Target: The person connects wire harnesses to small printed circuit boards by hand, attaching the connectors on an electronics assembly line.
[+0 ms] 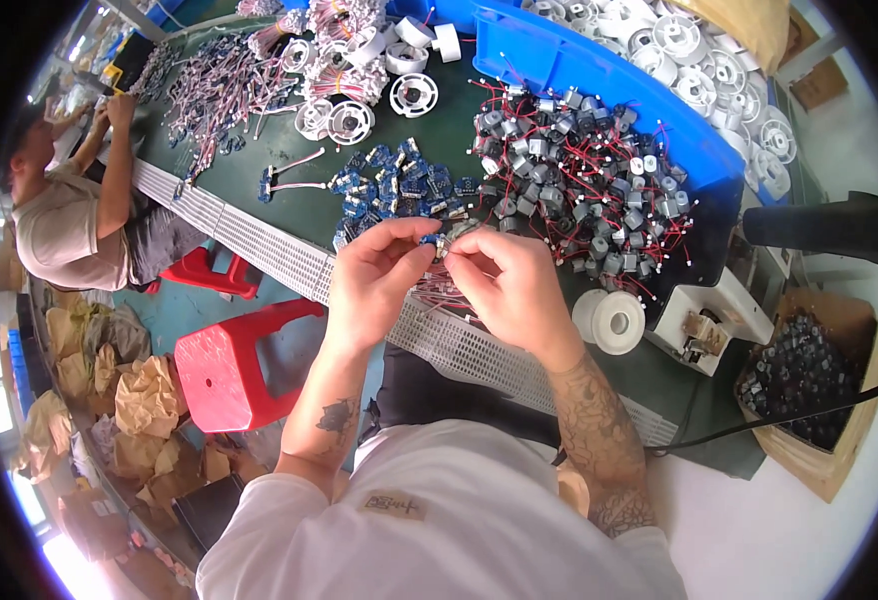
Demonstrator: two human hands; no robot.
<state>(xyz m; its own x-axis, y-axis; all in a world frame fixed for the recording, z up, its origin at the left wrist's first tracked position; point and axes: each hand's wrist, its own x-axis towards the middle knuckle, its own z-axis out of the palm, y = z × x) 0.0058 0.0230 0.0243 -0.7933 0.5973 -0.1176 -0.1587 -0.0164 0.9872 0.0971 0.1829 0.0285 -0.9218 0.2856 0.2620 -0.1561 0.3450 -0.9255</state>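
Pinching a little blue circuit board [428, 240] in the left hand [379, 275], above the table [297, 212] at its near edge. The right hand [509, 285] sits just right of it, fingertips together (can't tell on what; board's long axis is too tiny to call).

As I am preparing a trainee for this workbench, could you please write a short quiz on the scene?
1. True or false: the nearer red stool stands to the right of the right hand.
2. What lies in the large blue bin?
a) loose cables
b) white round plastic parts
c) brown paper
3. Fill the gap: the left hand, its fingertips close to those of the right hand, pinches a small part that shows some ____ colour.

Key:
1. False; the nearer red stool stands to the left of the left hand.
2. b
3. blue
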